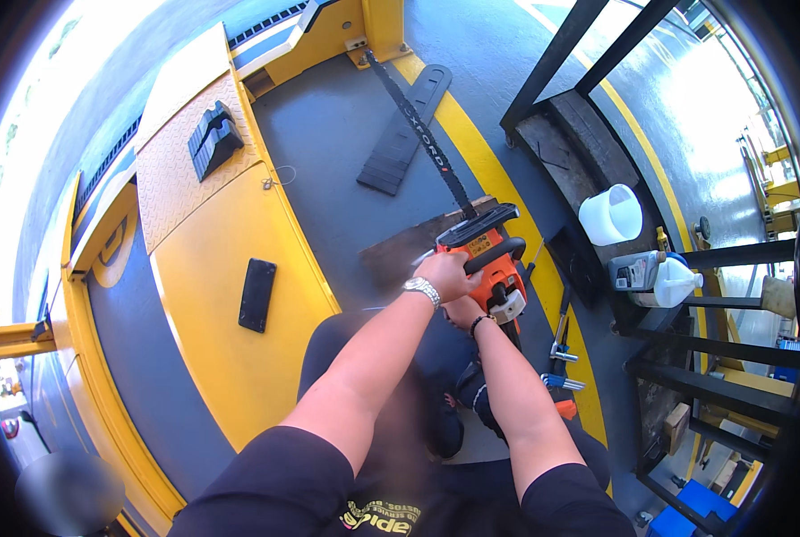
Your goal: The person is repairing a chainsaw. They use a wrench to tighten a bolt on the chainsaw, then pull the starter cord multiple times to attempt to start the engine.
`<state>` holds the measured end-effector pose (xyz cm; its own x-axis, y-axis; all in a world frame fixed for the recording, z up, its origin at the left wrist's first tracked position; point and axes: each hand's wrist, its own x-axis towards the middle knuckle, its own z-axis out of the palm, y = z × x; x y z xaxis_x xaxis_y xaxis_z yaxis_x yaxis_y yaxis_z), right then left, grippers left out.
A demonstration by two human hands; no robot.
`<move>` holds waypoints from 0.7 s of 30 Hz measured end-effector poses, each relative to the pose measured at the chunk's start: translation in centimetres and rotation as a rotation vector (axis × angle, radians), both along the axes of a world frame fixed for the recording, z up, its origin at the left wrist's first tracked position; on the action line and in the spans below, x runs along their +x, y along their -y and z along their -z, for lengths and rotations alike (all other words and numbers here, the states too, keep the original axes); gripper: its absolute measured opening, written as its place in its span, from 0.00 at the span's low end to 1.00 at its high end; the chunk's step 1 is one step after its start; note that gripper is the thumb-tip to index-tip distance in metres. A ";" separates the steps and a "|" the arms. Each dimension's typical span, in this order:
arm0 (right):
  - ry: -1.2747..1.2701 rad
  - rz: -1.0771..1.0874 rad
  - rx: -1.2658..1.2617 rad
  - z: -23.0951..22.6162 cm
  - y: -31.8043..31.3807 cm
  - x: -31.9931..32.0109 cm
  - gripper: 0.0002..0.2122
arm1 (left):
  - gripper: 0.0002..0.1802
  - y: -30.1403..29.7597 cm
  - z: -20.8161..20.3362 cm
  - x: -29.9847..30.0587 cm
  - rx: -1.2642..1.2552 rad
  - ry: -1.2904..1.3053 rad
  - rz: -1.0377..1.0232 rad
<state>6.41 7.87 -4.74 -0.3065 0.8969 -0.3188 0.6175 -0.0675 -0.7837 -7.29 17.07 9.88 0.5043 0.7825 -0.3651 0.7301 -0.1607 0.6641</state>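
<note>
An orange and black chainsaw [482, 285] is in front of me, its guide bar [418, 130] and chain slanting up and to the left. My left hand [451, 276], with a metal watch at the wrist, is closed on the left side of the saw body near the black handle [496, 254]. Just below it, my right hand [462, 311], wearing a dark bracelet, is closed against the lower part of the saw; its fingertips are partly hidden. A wooden board [400, 246] lies beneath the saw. Beyond it, a long black bar cover [407, 134] rests on the floor.
On the yellow platform [230, 233] at left lie a black phone [256, 295] and a black ribbed block [213, 141]. Hand tools [561, 349] lie to the right on the floor. A dark metal rack holds a white bucket [611, 215], a grey bottle [634, 271] and a white jug [675, 283].
</note>
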 end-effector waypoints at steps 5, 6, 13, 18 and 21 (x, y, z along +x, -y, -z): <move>0.306 -0.208 -0.300 -32.7 13.5 1.4 0.14 | 0.28 -0.7 3.1 -5.2 -0.024 -0.066 -0.062; 0.368 -0.223 -0.305 -41.4 18.7 4.3 0.15 | 0.28 -0.5 2.2 -5.8 -0.067 -0.095 -0.103; 0.506 0.401 -0.375 -61.1 39.0 9.4 0.12 | 0.29 -1.9 0.5 0.5 0.145 -0.106 -0.041; 0.222 0.279 -0.317 -46.1 36.0 4.2 0.13 | 0.33 0.7 1.8 0.5 0.100 -0.101 -0.051; 0.010 0.244 -0.203 -32.7 27.0 2.0 0.19 | 0.33 0.7 1.9 -1.0 0.124 -0.104 -0.071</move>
<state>8.46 -19.09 27.97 -0.0859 0.8611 -0.5010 0.5712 -0.3695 -0.7330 -8.29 16.33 7.99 0.4106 0.8572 -0.3108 0.8063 -0.1822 0.5627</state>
